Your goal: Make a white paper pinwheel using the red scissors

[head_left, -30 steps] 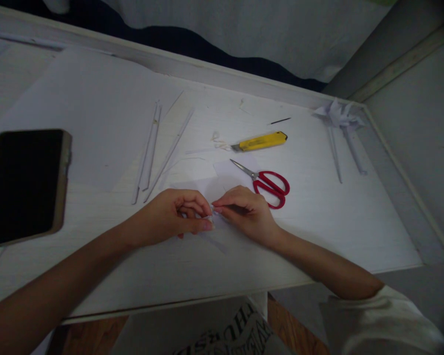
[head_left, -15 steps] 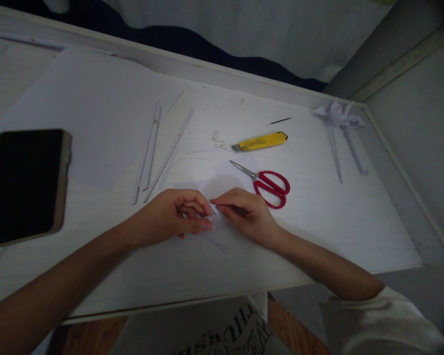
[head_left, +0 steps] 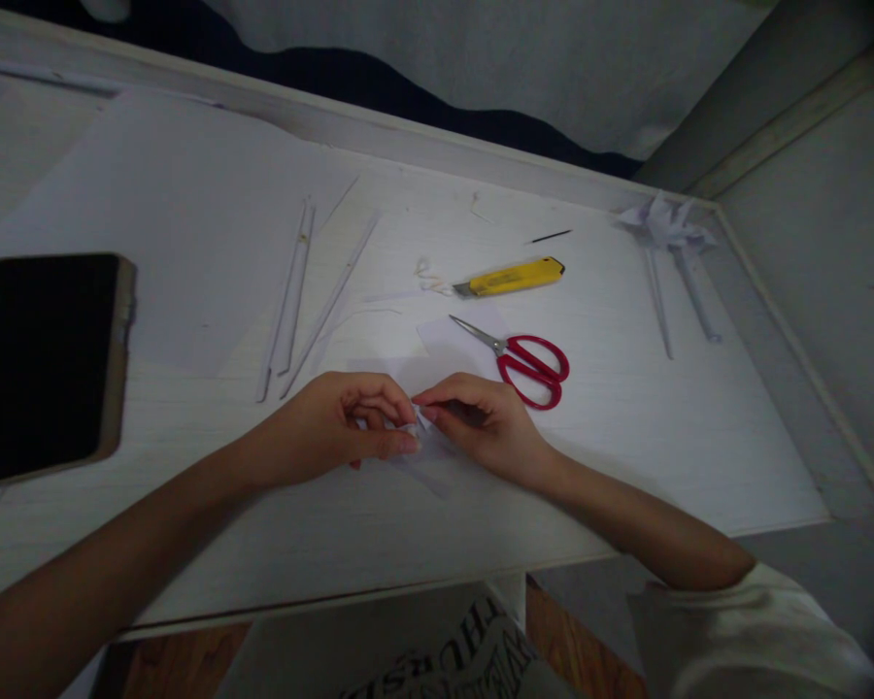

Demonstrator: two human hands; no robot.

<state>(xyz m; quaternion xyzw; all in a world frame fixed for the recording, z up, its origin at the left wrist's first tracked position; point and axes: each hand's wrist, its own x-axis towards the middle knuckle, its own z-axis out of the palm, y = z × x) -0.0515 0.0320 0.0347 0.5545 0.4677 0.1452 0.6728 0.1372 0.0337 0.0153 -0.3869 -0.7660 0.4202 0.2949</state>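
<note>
Left hand and right hand fingers pinched on small paper piece over bench; folding midway. Scissors, knife idle; two finished pinwheels aside.

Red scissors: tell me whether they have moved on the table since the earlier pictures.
No. The red scissors lie just below the yellow utility knife, as before; the slight shift is the camera's.

Red scissors lie on white table, yellow utility knife just behind them. Dark tablet at left edge. Rolled paper sticks in middle w/ big paper sheet; paper pinwheels at far right corner.
</note>
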